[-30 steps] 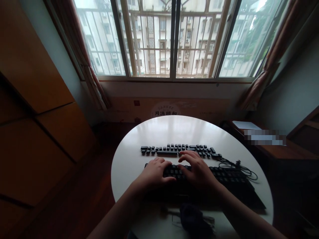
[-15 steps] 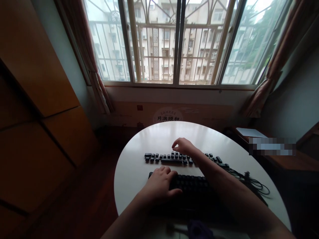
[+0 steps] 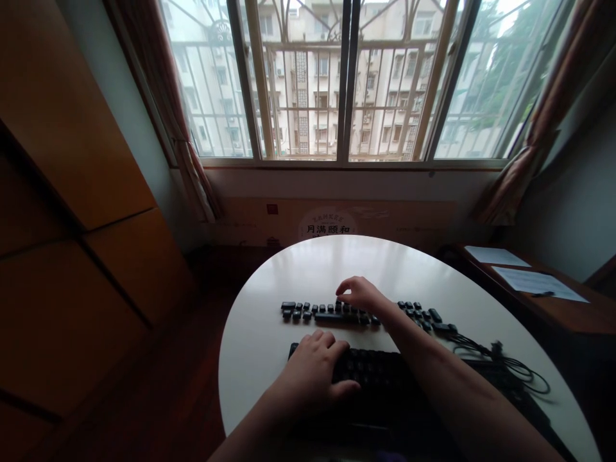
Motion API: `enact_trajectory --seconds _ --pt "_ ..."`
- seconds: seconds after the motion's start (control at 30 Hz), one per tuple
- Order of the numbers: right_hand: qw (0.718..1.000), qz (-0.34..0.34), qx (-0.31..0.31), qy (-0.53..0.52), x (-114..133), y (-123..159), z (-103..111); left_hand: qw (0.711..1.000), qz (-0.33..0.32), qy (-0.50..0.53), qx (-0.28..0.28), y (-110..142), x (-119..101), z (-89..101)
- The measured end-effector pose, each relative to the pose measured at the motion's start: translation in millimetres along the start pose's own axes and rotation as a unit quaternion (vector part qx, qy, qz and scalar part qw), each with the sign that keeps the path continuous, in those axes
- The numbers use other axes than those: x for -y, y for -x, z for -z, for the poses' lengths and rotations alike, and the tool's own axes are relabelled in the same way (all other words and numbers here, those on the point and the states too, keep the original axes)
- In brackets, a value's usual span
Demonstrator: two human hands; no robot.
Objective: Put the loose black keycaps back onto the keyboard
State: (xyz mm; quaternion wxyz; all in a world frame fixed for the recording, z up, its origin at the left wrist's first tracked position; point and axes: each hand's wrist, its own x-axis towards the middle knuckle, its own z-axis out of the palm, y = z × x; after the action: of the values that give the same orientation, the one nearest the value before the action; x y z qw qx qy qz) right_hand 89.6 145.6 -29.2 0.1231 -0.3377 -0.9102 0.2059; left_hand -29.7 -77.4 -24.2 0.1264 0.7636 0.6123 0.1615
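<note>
Two staggered rows of loose black keycaps (image 3: pixel 297 315), with a long space bar (image 3: pixel 337 317) among them, lie on the white round table (image 3: pixel 255 346). Over the middle of these rows my right hand (image 3: pixel 362 292) is in a pinch, its fingertips at a small keycap (image 3: pixel 339 301); part of that contact is hidden. My left hand (image 3: pixel 315 366) lies on the left end of a black keyboard (image 3: pixel 370 366), fingers draped across it and thumb stretched out to the right. My right forearm covers some keycaps and the keyboard's right part.
A coiled black cable (image 3: pixel 517 369) lies at the table's right side. Beyond it, a brown side table (image 3: pixel 572 317) holds paper sheets (image 3: pixel 536 282) and a pen (image 3: pixel 543 294). A cabinet (image 3: pixel 120 269) stands left; a flat carton (image 3: pixel 289 218) leans under the window (image 3: pixel 344 96).
The view has shifted slightly, bringing more of the table's right side into sight. My right hand sits a little lower toward the keycaps, still pinched. My left hand stays on the keyboard.
</note>
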Motion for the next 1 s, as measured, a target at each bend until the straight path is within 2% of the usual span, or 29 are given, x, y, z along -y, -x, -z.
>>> enact_trajectory --seconds 0.23,0.43,0.6,0.73,0.8,0.87,0.93,1.0 --pt "0.999 0.009 0.001 0.047 6 3 -6 1.0 0.004 -0.006 0.005 3 -5 6.3" --pt "0.999 0.009 -0.005 0.039 3 0 -13 1.0 0.006 -0.011 -0.006 2 -3 2.1" --pt "0.998 0.016 -0.064 -0.007 8 1 -14 1.0 0.009 -0.008 -0.003 2 -4 2.5" --pt "0.985 0.055 -0.146 -0.076 24 3 12 1.0 0.009 -0.009 0.004 2 -5 7.2" --pt "0.974 0.085 -0.178 -0.111 35 14 34 1.0 0.008 -0.008 0.01 1 -5 9.2" --pt "0.966 0.114 -0.187 -0.139 45 37 54 1.0 0.004 -0.011 0.015 1 -5 10.3" --pt "0.962 0.136 -0.173 -0.16 52 70 65 1.0 -0.006 -0.017 0.014 -1 -4 10.1" --pt "0.963 0.143 -0.141 -0.18 56 106 66 1.0 -0.02 -0.021 0.011 -2 -3 8.6"
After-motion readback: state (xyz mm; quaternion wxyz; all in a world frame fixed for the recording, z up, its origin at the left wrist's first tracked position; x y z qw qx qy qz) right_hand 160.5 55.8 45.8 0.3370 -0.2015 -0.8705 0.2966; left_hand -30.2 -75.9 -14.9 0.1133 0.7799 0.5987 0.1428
